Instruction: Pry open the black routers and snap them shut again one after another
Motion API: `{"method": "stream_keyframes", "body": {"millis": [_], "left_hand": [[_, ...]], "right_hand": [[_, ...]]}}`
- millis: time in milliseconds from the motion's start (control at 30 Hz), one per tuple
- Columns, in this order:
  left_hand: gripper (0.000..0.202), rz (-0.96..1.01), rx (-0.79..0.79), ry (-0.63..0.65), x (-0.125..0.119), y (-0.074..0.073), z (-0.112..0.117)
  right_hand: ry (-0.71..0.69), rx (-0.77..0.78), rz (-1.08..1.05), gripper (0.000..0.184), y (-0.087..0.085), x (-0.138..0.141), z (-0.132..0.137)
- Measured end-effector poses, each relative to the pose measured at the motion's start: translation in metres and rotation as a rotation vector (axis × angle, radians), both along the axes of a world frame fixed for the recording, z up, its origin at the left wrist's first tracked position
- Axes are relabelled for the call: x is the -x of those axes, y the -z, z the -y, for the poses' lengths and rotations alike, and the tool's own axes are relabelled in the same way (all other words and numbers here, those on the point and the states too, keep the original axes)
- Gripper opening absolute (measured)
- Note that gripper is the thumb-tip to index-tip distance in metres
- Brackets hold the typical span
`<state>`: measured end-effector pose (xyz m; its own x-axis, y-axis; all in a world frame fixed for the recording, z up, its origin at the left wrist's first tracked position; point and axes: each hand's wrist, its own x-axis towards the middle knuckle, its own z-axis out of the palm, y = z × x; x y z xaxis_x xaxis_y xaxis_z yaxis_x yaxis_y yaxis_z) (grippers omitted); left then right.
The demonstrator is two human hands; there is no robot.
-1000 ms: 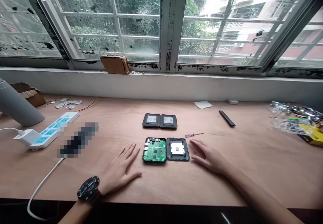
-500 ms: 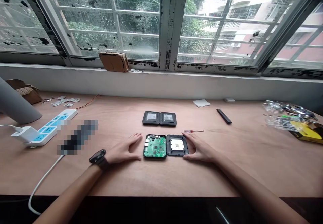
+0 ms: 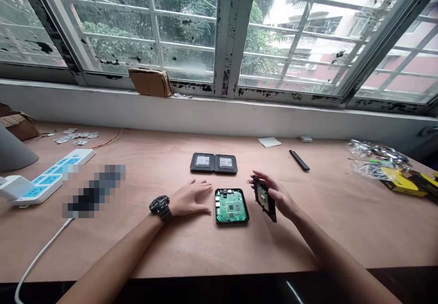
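Note:
A black square case with a green circuit board (image 3: 232, 207) inside lies open on the table. My left hand (image 3: 190, 199), with a watch on the wrist, rests just left of this case, fingers spread and apart from it, holding nothing. To the case's right, my right hand (image 3: 275, 193) grips the black case cover (image 3: 263, 196) between thumb and fingers. The cover is tilted up on edge, its inner side with a pale metal plate facing left. Behind the case lie two dark square pieces with white labels, one left (image 3: 203, 161) and one right (image 3: 226, 163).
On the left are a power strip (image 3: 51, 178) and a blurred-out dark object (image 3: 94, 192) with a white cable. A black bar (image 3: 299, 160) and white paper (image 3: 269, 142) lie at the back right. Plastic bags (image 3: 372, 167) and a yellow box (image 3: 402, 183) stand far right.
My right hand has lifted the cover from lying flat and turned it up on edge, further right. The circuit-board case now sits further right, and my left hand has shifted right beside it.

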<state>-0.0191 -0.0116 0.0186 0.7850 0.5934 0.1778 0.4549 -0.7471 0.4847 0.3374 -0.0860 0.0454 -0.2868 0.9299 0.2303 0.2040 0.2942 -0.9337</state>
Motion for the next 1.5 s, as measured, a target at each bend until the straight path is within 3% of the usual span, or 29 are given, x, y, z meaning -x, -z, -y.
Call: {"method": "stream_keyframes", "body": {"millis": [167,267,333,433,567,767,1500], "left_hand": [[0.045,0.182,0.061,-0.261,0.023,0.002,-0.011],[0.044,0.278,0.071,-0.411,0.026,0.002,-0.013],[0.044,0.283,0.063,-0.444,0.025,0.003,-0.012],[0.041,0.226,0.005,-0.391,0.021,0.005,-0.009],[0.048,0.102,-0.080,-0.202,0.017,0.013,-0.008],[0.051,0.025,-0.068,-0.166,0.017,0.022,-0.012],[0.052,-0.001,-0.032,-0.173,0.018,0.019,-0.011]], "right_hand": [[-0.201,-0.197,0.526,0.089,-0.033,0.060,-0.008],[-0.299,-0.275,0.731,0.097,-0.034,0.090,-0.015],[-0.315,-0.308,0.797,0.097,-0.027,0.100,-0.019],[-0.290,-0.324,0.826,0.097,-0.014,0.102,-0.022],[-0.265,-0.339,0.826,0.100,-0.002,0.099,-0.023],[-0.270,-0.345,0.800,0.100,0.008,0.102,-0.023],[-0.415,-0.283,0.816,0.104,-0.008,0.092,-0.023]]}}
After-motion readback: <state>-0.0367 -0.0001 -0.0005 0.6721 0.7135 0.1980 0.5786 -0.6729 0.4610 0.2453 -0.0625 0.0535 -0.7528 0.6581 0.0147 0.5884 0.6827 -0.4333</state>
